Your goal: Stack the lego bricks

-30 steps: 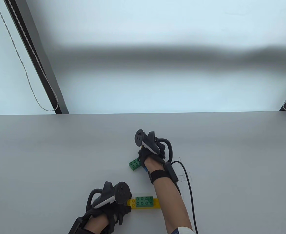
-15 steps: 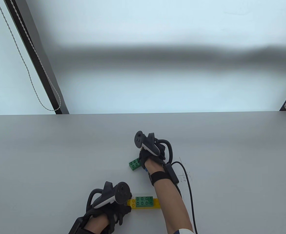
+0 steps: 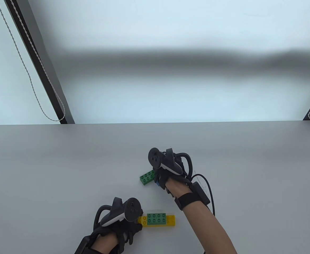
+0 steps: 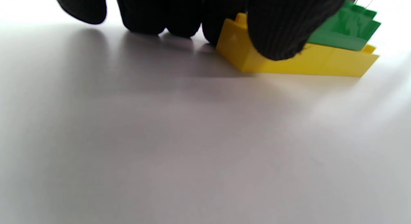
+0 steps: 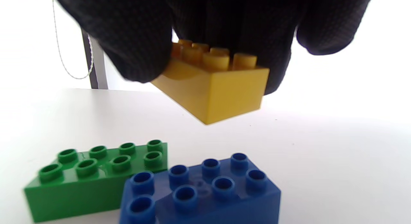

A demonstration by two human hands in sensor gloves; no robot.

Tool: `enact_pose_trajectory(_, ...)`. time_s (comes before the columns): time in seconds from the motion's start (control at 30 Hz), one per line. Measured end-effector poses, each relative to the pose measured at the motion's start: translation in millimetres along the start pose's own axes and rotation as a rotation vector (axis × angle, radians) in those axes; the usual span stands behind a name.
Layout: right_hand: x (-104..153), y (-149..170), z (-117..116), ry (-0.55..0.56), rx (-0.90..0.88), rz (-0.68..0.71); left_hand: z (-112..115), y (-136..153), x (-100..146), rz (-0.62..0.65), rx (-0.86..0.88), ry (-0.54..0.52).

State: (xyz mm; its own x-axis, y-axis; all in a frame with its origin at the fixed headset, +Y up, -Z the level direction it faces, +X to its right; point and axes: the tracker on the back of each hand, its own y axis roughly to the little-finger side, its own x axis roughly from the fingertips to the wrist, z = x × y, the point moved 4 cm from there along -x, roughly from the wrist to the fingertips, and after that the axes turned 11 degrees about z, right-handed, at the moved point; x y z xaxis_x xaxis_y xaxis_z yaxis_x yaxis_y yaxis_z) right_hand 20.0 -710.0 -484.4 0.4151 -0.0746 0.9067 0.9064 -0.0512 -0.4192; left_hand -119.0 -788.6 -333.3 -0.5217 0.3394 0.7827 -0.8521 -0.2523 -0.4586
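Observation:
A long yellow brick [image 3: 171,220] lies near the table's front edge with a green brick [image 3: 156,219] stacked on it. My left hand [image 3: 123,223] holds the yellow brick's left end; in the left wrist view my fingers [image 4: 276,28] grip that brick [image 4: 308,60] under the green one [image 4: 346,31]. My right hand [image 3: 168,172] holds a small yellow brick [image 5: 215,86] lifted above the table. Below it lie a loose green brick [image 5: 93,179] and a blue brick [image 5: 205,195], side by side. The loose green brick [image 3: 147,177] shows left of my right hand in the table view.
The grey table [image 3: 51,172] stretches wide to the left and right. A black cable [image 3: 209,190] trails from my right wrist. Black frame posts [image 3: 38,66] stand beyond the far edge.
My right hand has shifted right and toward me, lifting the small yellow brick. My forearm now uncovers the right end of the long yellow brick. The left hand has not moved.

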Motion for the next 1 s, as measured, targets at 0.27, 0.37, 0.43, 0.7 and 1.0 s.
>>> enact_pose_trajectory(0.27, 45, 0, 27, 0.029, -0.022, 0.095, 0, 0, 1, -0.002, 0.005, -0.01)
enact_pose_trajectory(0.37, 64, 4, 29, 0.028, -0.047, 0.121, 1, 0, 1, -0.003, 0.006, -0.012)
enact_pose_trajectory(0.43, 76, 6, 30, 0.022, -0.051, 0.134, 1, 0, 1, -0.003, 0.006, -0.014)
enact_pose_trajectory(0.7, 119, 11, 31, 0.01, -0.069, 0.177, 2, 0, 1, -0.005, 0.01, -0.017)
enact_pose_trajectory(1.0, 155, 12, 25, 0.001, -0.101, 0.202, 2, 0, 2, -0.006, 0.013, -0.021)
